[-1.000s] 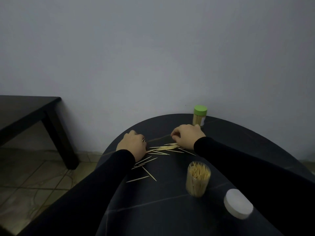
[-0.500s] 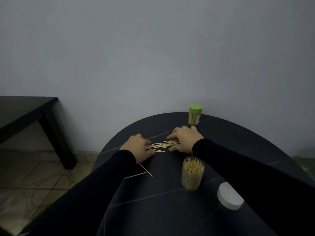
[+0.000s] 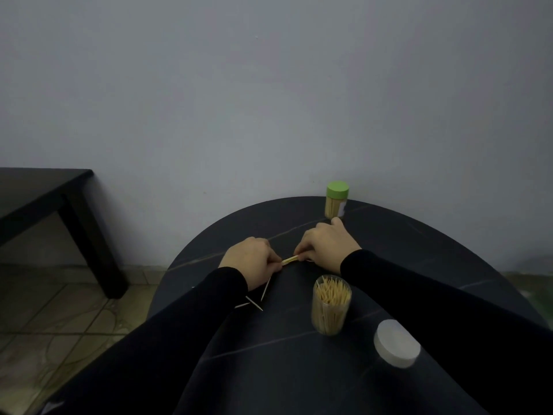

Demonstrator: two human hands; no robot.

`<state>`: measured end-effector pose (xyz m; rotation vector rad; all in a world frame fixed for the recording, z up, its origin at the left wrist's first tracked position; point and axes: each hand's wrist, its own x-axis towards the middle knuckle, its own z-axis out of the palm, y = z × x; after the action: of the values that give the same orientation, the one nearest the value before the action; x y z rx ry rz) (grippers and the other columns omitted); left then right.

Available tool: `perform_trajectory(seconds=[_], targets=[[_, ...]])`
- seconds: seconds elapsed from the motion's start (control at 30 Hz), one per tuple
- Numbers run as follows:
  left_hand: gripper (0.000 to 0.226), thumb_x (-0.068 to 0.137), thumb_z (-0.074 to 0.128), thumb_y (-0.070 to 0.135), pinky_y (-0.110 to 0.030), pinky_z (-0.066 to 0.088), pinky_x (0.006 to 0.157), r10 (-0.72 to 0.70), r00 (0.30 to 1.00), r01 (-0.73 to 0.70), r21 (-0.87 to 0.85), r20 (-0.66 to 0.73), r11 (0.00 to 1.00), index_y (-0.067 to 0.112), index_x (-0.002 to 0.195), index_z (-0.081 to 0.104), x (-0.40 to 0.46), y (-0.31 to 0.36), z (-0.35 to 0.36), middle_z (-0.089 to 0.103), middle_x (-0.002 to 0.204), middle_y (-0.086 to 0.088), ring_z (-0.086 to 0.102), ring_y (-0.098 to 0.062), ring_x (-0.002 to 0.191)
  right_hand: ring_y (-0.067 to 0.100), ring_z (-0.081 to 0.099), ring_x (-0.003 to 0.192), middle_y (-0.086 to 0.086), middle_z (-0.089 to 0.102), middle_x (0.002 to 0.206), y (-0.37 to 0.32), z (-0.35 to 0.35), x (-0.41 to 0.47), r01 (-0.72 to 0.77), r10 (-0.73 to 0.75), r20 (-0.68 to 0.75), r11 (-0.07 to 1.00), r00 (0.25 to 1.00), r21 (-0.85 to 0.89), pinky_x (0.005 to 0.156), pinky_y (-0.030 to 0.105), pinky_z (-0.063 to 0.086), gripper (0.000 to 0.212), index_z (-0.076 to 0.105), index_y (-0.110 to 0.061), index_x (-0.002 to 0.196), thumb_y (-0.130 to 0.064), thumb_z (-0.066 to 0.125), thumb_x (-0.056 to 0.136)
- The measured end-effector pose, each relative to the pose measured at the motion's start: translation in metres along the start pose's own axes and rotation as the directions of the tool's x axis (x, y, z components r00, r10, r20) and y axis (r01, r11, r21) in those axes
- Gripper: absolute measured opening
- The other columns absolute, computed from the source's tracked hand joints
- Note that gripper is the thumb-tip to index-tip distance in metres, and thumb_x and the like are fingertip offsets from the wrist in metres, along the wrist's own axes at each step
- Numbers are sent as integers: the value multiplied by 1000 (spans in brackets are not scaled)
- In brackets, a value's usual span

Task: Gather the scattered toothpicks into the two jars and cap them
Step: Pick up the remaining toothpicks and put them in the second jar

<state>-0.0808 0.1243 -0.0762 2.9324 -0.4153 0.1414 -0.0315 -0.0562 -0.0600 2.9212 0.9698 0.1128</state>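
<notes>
Nearest the camera, on the right of the dark round table [image 3: 299,369], a white cap [image 3: 396,344] lies flat on the tabletop, off its jar. Just beyond it and a little to the left stands an open clear jar [image 3: 330,307], upright and packed with toothpicks standing on end. To the left of that jar, a few loose toothpicks [image 3: 257,301] lie on the table beside the left sleeve [image 3: 167,333], crossing one another.

Farther on, both hands meet over the middle of the table. A small bundle of toothpicks [image 3: 289,260] lies level between them, and each hand grips one end: the left hand [image 3: 251,260] has its fingers curled tightly round the near-left end, and the right hand [image 3: 324,247] has its fingers bent down over the other end, with more toothpicks partly hidden under its palm. How many toothpicks the bundle holds is too small to tell.

At the far edge of the table, close to the wall [image 3: 269,100], a second jar [image 3: 335,206] full of toothpicks stands upright with its green cap [image 3: 337,189] on, just beyond the right hand. Off to the left, a dark side table [image 3: 45,190] stands on the tiled floor [image 3: 59,310].
</notes>
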Motion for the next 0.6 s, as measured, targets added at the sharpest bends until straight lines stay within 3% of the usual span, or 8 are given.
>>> perform_trajectory(seconds=[0.33, 0.6], targets=[[23, 97, 45, 32, -32, 49, 86, -82, 993, 85, 32, -85, 996, 22, 107, 64, -5, 19, 5, 59, 111, 2, 51, -16, 104, 19, 48, 113, -2, 60, 119, 5, -2, -14, -25, 44, 102, 982, 994, -187, 102, 44, 26, 21, 56, -27, 116, -34, 46, 98], [26, 99, 45, 28, -33, 47, 89, -39, 999, 41, 76, -27, 996, 21, 119, 60, -1, 32, 8, 58, 116, -1, 50, -19, 109, 19, 49, 112, -3, 63, 116, 7, -4, -29, -80, 86, 24, 980, 996, -182, 102, 46, 24, 22, 58, -28, 116, -34, 45, 98]])
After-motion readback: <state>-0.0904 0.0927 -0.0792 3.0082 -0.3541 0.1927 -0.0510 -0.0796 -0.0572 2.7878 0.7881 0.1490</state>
